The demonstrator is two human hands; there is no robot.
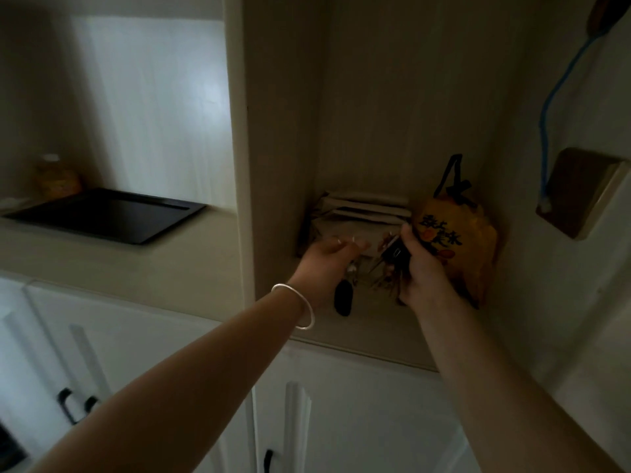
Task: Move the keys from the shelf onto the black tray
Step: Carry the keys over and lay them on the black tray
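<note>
In the dim right alcove, my left hand [327, 259] is closed over a key bunch whose black fob [343, 298] dangles below it, just above the shelf [368, 322]. My right hand [421, 268] grips a second bunch with a black fob [396, 254] and several metal keys hanging under it. The black tray [106, 213] lies flat in the left alcove, on the counter, separated from both hands by a vertical partition [246, 165].
An orange bag [457, 247] with black lettering stands right of my right hand. Folded paper bags [362, 209] lie at the alcove's back. A jar [58, 179] stands behind the tray. A blue cord [546, 131] hangs to a wooden block on the right wall. White cabinet doors sit below.
</note>
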